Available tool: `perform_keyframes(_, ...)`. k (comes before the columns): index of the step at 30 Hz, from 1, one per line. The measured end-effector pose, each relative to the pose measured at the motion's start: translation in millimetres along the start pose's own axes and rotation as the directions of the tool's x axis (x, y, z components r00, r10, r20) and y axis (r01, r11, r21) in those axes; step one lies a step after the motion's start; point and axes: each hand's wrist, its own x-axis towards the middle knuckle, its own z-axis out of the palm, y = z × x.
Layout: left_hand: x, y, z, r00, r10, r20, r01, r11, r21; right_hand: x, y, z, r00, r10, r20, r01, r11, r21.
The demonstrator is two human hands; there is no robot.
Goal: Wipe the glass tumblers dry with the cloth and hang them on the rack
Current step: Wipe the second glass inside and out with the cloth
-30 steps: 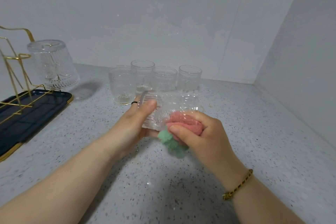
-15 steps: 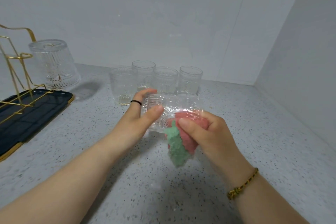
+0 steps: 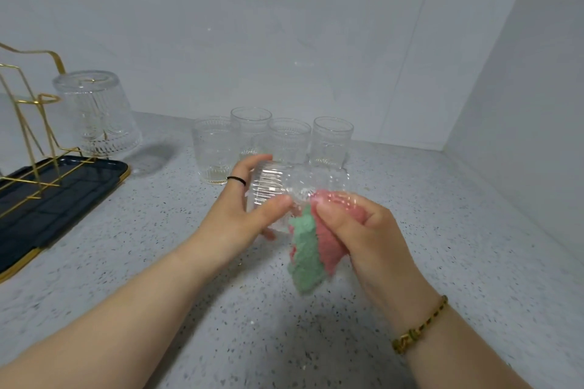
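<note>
Wiping: the tumbler [image 3: 284, 183] lay on its side in mid-air between both hands, above the counter [image 3: 442, 246], mouth end toward the right hand.
Left hand [image 3: 240, 215]: curled round the ribbed base end, thumb on the near side, fingers over the far side, a black ring [image 3: 236, 180] on one finger.
Right hand [image 3: 363, 230]: pinched the cloth [image 3: 313, 243], thumb on top; the other fingers were hidden behind it.
Cloth: pink and green, bunched. The pink part showed through the glass at the mouth end, and the green fold hung down just left of the right thumb.
Four tumblers [image 3: 289, 139]: upright on the counter just beyond the left fingertips, packed close, one set back.
Rack [image 3: 31, 123]: gold wire, well left of the left hand, standing in a dark tray [image 3: 63, 193].
Hung tumbler [image 3: 96, 114]: upside down on the rack, far left of both hands.
Bracelet [image 3: 417, 328]: gold, on the right wrist.
</note>
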Motion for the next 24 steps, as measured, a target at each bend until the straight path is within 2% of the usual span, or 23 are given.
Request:
perform_keyframes(2, -3, 5, 0, 0.999, 0.054, -0.002, -0.054, 0.994, 0.100, 2, 2, 0, 1.000, 0.028, -0.013, -0.026, 0.992, 0.121)
perform_keyframes(3, -4, 6, 1, 1.000, -0.004, 0.029, 0.002, 0.998, 0.055, 2, 3, 1, 0.999, 0.018, -0.031, -0.015, 0.997, 0.079)
perform_keyframes(5, -1, 6, 1, 0.956, -0.217, 0.196, 0.250, 0.954, -0.164, -1, 4, 3, 0.997, -0.067, -0.030, 0.058, 0.973, -0.224)
perform_keyframes(6, -1, 6, 1, 0.914, -0.298, 0.275, 0.363, 0.904, -0.227, -3, 4, 5, 0.992, -0.122, 0.027, 0.123, 0.911, -0.395)
perform_keyframes(7, -2, 6, 1, 0.883, -0.336, 0.328, 0.420, 0.878, -0.232, -4, 7, 6, 0.980, -0.174, 0.102, 0.201, 0.831, -0.519)
perform_keyframes(8, -2, 5, 2, 0.879, -0.359, 0.314, 0.439, 0.866, -0.239, -6, 7, 8, 0.968, -0.203, 0.147, 0.250, 0.781, -0.572)
perform_keyframes(10, -1, 4, 3, 0.922, -0.348, 0.167, 0.381, 0.894, -0.237, -5, 5, 8, 0.978, -0.182, 0.101, 0.208, 0.838, -0.504)
perform_keyframes(12, 0, 3, 5, 0.991, -0.131, -0.020, 0.130, 0.991, -0.040, -1, 4, 5, 0.997, -0.071, -0.022, 0.063, 0.960, -0.274)
perform_keyframes(14, -5, 4, 7, 0.989, 0.123, -0.082, -0.109, 0.982, 0.154, 3, 4, -1, 0.997, 0.044, -0.058, -0.043, 0.999, 0.025)
perform_keyframes(15, -6, 4, 7, 0.981, 0.177, -0.083, -0.162, 0.973, 0.162, 5, 3, -3, 0.997, 0.052, -0.065, -0.045, 0.993, 0.108)
perform_keyframes(16, -8, 5, 7, 0.979, 0.182, -0.095, -0.166, 0.974, 0.153, 4, 2, -3, 0.997, 0.039, -0.060, -0.032, 0.993, 0.114)
perform_keyframes(17, -8, 4, 8, 0.986, 0.133, -0.097, -0.122, 0.986, 0.114, 4, 2, -3, 0.998, 0.009, -0.063, -0.006, 0.999, 0.054)
perform_keyframes(19, -5, 5, 7, 0.994, -0.107, 0.019, 0.109, 0.988, -0.107, -1, 0, 0, 0.995, -0.088, -0.039, 0.078, 0.973, -0.217)
perform_keyframes(21, -2, 2, 5, 0.914, -0.342, 0.217, 0.392, 0.884, -0.256, -4, 2, 2, 0.980, -0.180, 0.087, 0.200, 0.850, -0.487)
perform_keyframes(22, -2, 2, 5, 0.894, -0.378, 0.241, 0.434, 0.865, -0.251, -5, 3, 4, 0.974, -0.194, 0.121, 0.228, 0.808, -0.543)
perform_keyframes(24, -2, 0, 6, 0.937, -0.327, 0.122, 0.344, 0.926, -0.158, -3, 2, 4, 0.984, -0.164, 0.074, 0.179, 0.852, -0.491)
